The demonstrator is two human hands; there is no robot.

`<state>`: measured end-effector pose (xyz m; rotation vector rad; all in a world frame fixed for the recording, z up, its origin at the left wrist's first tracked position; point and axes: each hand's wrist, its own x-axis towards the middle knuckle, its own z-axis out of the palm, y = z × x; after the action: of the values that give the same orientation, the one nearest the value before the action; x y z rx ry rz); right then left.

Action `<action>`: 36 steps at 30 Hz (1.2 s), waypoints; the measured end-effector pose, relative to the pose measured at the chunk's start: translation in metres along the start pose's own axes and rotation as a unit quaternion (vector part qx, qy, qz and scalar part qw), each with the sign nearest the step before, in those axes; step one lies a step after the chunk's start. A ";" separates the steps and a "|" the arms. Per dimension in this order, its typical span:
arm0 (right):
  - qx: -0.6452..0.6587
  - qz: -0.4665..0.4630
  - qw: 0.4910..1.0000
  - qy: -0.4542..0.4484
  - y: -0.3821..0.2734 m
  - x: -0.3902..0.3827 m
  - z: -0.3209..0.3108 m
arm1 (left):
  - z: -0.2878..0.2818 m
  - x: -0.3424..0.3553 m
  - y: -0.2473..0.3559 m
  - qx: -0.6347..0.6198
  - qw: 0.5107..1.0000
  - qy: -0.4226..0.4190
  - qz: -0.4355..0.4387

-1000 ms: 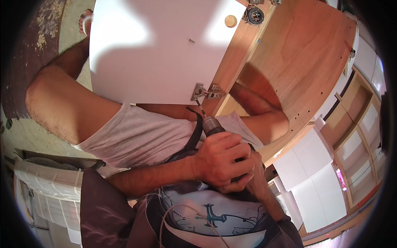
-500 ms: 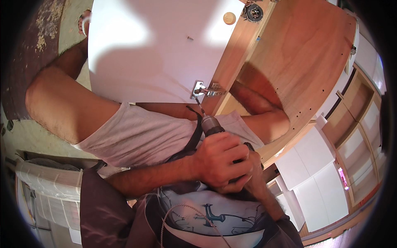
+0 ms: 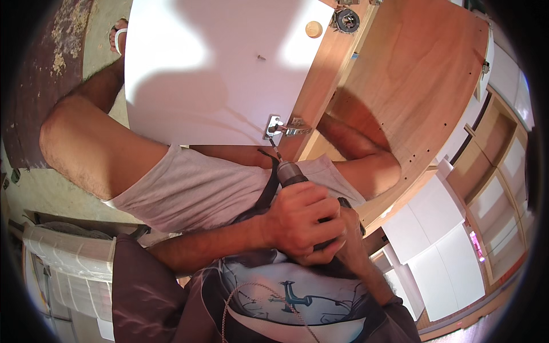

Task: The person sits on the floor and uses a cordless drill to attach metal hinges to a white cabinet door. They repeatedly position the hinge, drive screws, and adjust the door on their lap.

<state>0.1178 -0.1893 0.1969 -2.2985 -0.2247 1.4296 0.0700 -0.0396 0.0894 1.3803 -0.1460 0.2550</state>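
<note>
A cordless drill (image 3: 291, 173) is held in both hands, with its bit reaching up to the plate of a metal cabinet hinge (image 3: 273, 127). My left hand (image 3: 303, 220) wraps over the drill's body, fingers closed. Behind it, my right hand (image 3: 353, 240) closes around the handle and is partly hidden by the left. The hinge plate sits at the lower right corner of a white panel (image 3: 166, 117), and its arm extends to the wooden edge beside it. A small screw (image 3: 261, 57) lies on the panel.
On the panel's upper right rests a round wooden disc (image 3: 313, 29). Beyond it, a dark round dish (image 3: 347, 20) holds metal bits. A large wooden board (image 3: 423, 74) with small holes stands at the right. My bare legs lie on either side of the work. White panels (image 3: 452, 268) are at far right.
The view has shifted slightly. Both hands still hold the drill, and its bit stays at the hinge plate.
</note>
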 end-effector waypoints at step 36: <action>-0.010 -0.011 0.999 0.030 0.010 0.009 0.008 | -0.003 -0.003 -0.012 0.005 1.000 -0.024 0.010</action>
<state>0.1140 -0.1924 0.1819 -2.3445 -0.2455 1.3511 0.0700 -0.0391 0.0767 1.3962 -0.1979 0.2395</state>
